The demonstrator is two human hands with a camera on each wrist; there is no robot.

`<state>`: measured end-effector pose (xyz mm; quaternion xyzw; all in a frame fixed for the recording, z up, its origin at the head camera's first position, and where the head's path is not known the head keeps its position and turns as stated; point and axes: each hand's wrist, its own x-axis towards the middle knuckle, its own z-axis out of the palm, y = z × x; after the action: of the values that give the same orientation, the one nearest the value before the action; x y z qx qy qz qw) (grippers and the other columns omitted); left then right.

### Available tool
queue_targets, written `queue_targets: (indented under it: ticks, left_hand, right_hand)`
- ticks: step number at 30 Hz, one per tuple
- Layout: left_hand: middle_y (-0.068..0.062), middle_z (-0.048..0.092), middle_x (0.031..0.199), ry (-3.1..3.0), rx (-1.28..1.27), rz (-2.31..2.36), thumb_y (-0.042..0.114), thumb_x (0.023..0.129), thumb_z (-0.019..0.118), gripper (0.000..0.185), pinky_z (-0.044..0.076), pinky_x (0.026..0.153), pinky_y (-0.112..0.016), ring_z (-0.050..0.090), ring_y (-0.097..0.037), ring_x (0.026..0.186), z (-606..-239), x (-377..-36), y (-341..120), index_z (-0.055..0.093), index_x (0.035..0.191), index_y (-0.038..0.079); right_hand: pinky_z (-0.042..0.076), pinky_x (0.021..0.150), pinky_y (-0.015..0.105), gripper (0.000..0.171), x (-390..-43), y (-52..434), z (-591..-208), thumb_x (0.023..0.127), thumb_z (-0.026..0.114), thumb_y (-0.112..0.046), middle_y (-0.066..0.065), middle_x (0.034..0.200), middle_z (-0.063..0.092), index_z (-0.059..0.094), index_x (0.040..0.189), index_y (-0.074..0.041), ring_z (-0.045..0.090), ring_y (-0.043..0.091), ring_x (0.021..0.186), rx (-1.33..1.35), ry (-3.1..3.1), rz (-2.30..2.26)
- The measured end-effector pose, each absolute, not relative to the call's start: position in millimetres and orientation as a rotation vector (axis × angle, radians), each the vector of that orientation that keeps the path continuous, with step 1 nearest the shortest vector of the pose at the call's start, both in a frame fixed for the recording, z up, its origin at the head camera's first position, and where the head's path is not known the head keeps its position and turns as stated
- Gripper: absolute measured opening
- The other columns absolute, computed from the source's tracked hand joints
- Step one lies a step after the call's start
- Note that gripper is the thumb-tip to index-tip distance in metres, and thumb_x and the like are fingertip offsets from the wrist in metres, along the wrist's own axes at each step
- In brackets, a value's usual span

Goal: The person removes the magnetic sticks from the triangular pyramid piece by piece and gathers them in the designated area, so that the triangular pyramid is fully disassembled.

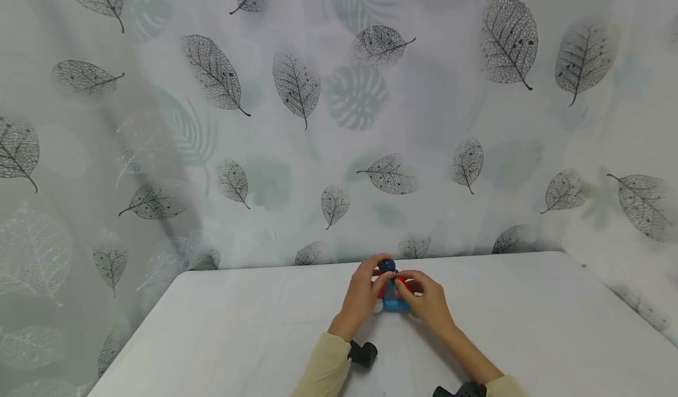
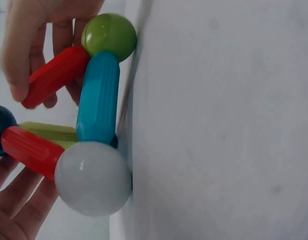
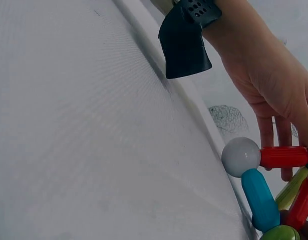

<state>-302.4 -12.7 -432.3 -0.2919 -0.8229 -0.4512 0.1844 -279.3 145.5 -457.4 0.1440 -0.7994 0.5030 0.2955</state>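
Nearest the camera, your cream sleeves [image 1: 325, 364] and the black wrist mounts [image 1: 363, 353] frame the work. Left to right: your left hand [image 1: 362, 294] curls its fingers round the upper rods by the dark blue ball [image 1: 386, 264]; between both hands the rod-and-ball toy [image 1: 392, 294] stands on the white table [image 1: 238, 326]; your right hand [image 1: 426, 300] pinches a red rod [image 2: 56, 75]. Progress, as judged: a small frame already stands, with a blue rod [image 2: 98, 97] joining the white ball [image 2: 92, 177] to the green ball [image 2: 109, 36]; the upper rods still look unsettled. Materials: glossy smooth balls, ribbed plastic rods, matte cloth-like tabletop.
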Motion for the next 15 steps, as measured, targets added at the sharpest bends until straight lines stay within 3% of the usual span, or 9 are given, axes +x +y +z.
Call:
queue_targets:
  ticks: [7,15]
  left_hand:
    - [-0.011,0.06,0.125,-2.422,-0.689,-1.301,0.023,0.098,0.059,0.039,0.056,0.081,-0.029,0.065,-0.023,0.1,-429,-307,-24,0.051,0.134,0.014]
    - [-0.013,0.057,0.124,-2.401,-0.592,-1.405,0.024,0.098,0.059,0.04,0.055,0.085,-0.032,0.062,-0.025,0.103,-436,-316,-40,0.052,0.133,0.009]
  right_hand:
    - [0.057,0.074,0.028,0.018,-279,145,-456,0.087,0.073,-0.008,0.008,0.099,0.072,0.071,0.104,-0.001,0.07,0.02,0.08,0.311,-2.183,1.351]
    - [0.055,0.079,0.025,0.022,-276,147,-455,0.089,0.071,-0.012,0.007,0.104,0.071,0.07,0.109,-0.004,0.067,0.021,0.088,0.237,-2.264,1.388]
